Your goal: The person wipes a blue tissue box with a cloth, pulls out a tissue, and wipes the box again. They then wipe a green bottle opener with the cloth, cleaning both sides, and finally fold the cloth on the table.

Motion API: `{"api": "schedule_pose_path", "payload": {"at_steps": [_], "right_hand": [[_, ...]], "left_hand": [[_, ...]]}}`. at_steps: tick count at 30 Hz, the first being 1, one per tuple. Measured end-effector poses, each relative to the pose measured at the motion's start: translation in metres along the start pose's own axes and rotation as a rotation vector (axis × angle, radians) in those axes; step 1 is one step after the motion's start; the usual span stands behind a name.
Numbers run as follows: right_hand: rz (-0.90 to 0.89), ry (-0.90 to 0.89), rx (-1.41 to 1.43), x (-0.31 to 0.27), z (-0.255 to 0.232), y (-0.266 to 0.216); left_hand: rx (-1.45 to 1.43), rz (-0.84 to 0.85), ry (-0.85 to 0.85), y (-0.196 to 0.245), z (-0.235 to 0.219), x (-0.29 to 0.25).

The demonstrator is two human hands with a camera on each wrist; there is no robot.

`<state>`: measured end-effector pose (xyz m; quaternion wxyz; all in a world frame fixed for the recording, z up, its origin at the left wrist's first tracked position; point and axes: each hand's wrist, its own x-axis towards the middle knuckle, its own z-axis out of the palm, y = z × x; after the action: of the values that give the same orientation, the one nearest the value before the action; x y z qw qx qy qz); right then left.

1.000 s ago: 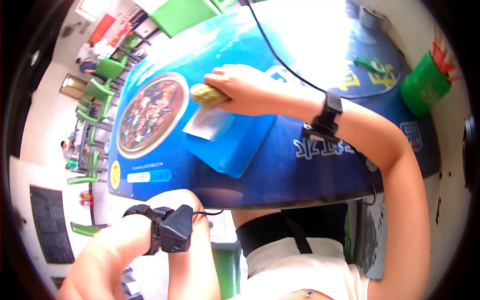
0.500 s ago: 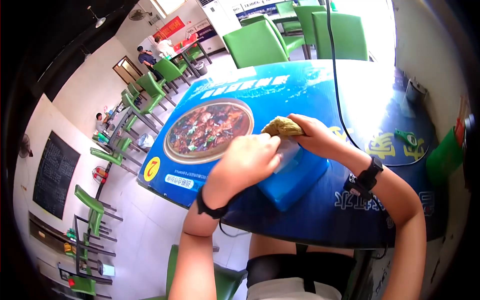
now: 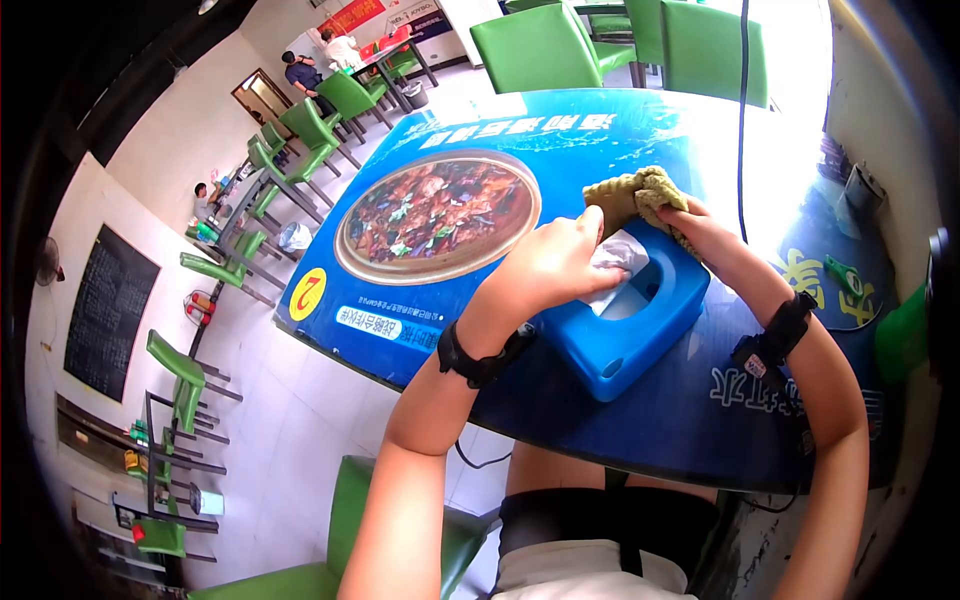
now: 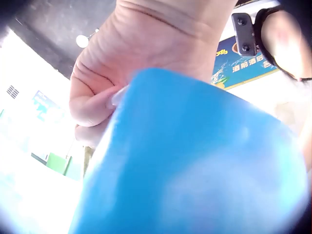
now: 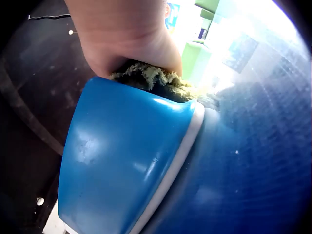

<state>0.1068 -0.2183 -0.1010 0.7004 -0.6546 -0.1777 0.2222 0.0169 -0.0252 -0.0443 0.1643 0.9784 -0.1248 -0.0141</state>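
A blue tissue box (image 3: 610, 365) with an oval opening sits on the table near its front edge. My left hand (image 3: 545, 262) pinches the white tissue (image 3: 618, 258) at that opening. A fuzzy yellow-green cloth (image 3: 625, 192) is bunched in my right hand (image 3: 705, 235), at the box's far right side. In the left wrist view, the box wall (image 4: 190, 156) hides most of the left fingertips. From the right wrist, the cloth (image 5: 156, 78) shows under the palm, right at the rim of the box (image 5: 122, 146).
The blue printed table (image 3: 590, 440) carries a large dish picture. To the right are a green container (image 3: 905, 335), a small green item (image 3: 845, 275) and a metal can (image 3: 862, 188) by the wall. A black cable (image 3: 744, 120) hangs across the table. Green chairs (image 3: 535, 50) stand beyond.
My left hand has risen from beside my knee to the tissue at the box. My right hand, still holding the cloth, has shifted to the box's far right side. The head view has turned.
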Motion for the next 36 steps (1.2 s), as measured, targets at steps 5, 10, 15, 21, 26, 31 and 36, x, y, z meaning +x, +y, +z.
{"api": "schedule_pose_path", "payload": {"at_steps": [5,10,15,21,26,31,36], "right_hand": [[0.060,0.090,0.072,0.001,-0.004,0.002],[-0.261,-0.041,-0.223,0.001,-0.002,-0.002],[-0.568,0.032,-0.860,-0.031,0.026,-0.029],[-0.911,-0.199,-1.173,-0.045,0.053,-0.021],[-1.047,-0.411,-1.072,-0.060,0.068,-0.025],[-1.149,-0.487,-1.258,-0.070,0.079,-0.008],[-1.301,-0.295,-1.549,-0.073,0.085,0.002]], "left_hand": [[-0.130,0.024,-0.135,-0.017,0.005,0.010],[-0.264,0.001,-0.208,-0.015,0.002,0.012],[-0.256,-0.095,-0.176,-0.024,0.003,0.018],[0.032,-0.024,0.012,-0.086,0.006,0.043],[-0.175,0.003,-0.060,-0.103,0.008,0.046],[-0.252,-0.110,-0.102,-0.081,-0.002,0.037],[-0.267,-0.104,-0.097,-0.086,-0.001,0.037]]}}
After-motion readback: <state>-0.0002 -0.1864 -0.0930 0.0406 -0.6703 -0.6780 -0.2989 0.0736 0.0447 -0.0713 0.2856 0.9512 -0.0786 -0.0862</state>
